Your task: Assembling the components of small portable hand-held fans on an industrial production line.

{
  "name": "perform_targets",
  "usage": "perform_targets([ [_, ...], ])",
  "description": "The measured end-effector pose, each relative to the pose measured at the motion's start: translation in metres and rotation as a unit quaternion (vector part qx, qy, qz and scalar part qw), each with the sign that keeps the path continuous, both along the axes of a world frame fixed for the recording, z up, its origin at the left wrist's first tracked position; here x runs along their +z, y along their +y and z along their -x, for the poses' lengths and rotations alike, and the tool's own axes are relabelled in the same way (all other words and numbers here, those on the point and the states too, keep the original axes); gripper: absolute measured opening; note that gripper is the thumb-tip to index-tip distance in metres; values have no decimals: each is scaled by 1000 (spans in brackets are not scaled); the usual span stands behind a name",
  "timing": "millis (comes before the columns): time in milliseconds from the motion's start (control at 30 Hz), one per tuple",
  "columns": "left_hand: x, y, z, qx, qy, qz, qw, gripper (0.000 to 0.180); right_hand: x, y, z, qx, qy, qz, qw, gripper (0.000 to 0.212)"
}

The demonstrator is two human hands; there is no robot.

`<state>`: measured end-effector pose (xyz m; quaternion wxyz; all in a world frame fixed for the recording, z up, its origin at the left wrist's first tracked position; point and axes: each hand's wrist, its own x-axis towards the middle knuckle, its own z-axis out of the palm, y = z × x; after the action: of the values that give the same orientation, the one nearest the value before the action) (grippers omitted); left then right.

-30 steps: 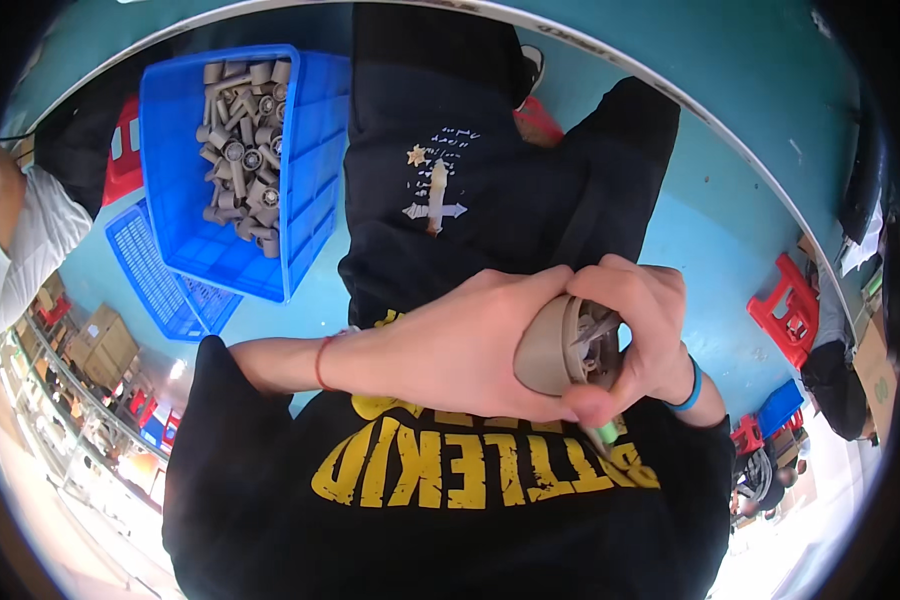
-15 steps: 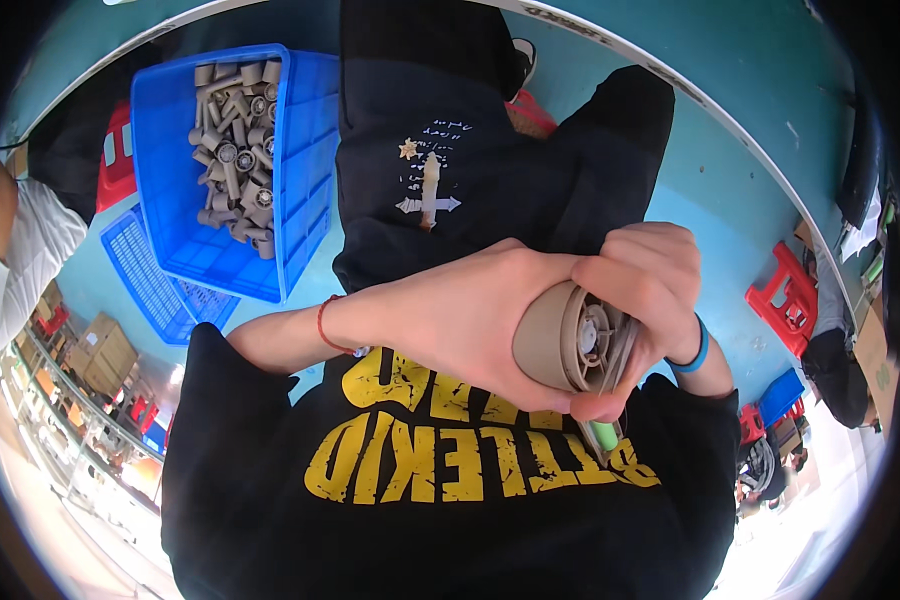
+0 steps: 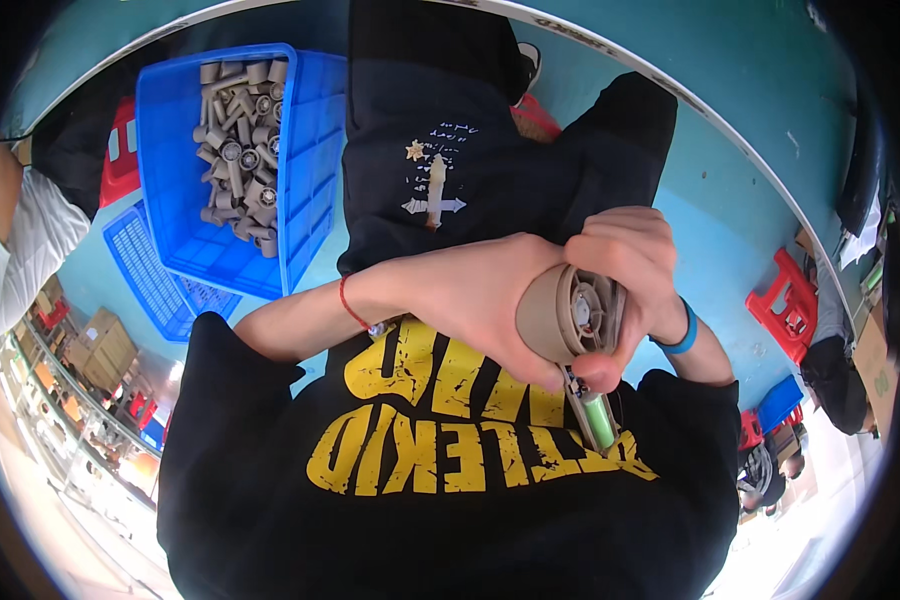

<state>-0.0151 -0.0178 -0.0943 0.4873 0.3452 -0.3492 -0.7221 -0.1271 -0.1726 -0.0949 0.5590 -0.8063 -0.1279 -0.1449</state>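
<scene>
A taupe handheld fan housing (image 3: 543,316), round and with a spoked fan wheel (image 3: 586,308) inside its opening, is held in front of my chest. My left hand (image 3: 470,290) wraps round its left side. My right hand (image 3: 630,250) grips the right rim, fingers curled over the top and thumb pressed at the lower edge. Below the thumb, the open handle part sticks out with a green cylinder (image 3: 598,418), battery-like, and thin wires. My fingers hide part of the rim and the joint to the handle.
At the left stands a blue crate (image 3: 315,170) with several similar taupe fan housings. A blue perforated basket (image 3: 150,270) lies beside it. A red stool (image 3: 785,305) is at the right. Someone in a white sleeve (image 3: 45,235) is at the far left, near cardboard boxes (image 3: 105,345).
The housing has tilted slightly in my hands, and more of the handle part with the green cylinder shows below. My right hand has shifted a little left and up.
</scene>
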Motion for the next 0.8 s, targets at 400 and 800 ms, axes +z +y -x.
perform_targets([
  [400,-26,0,10,-62,46,-8,997,50,-24,5,6,11,8,-50,999,57],
  [800,-23,6,25,-44,188,-52,980,47,-31,11,16,38,19,-94,995,56],
])
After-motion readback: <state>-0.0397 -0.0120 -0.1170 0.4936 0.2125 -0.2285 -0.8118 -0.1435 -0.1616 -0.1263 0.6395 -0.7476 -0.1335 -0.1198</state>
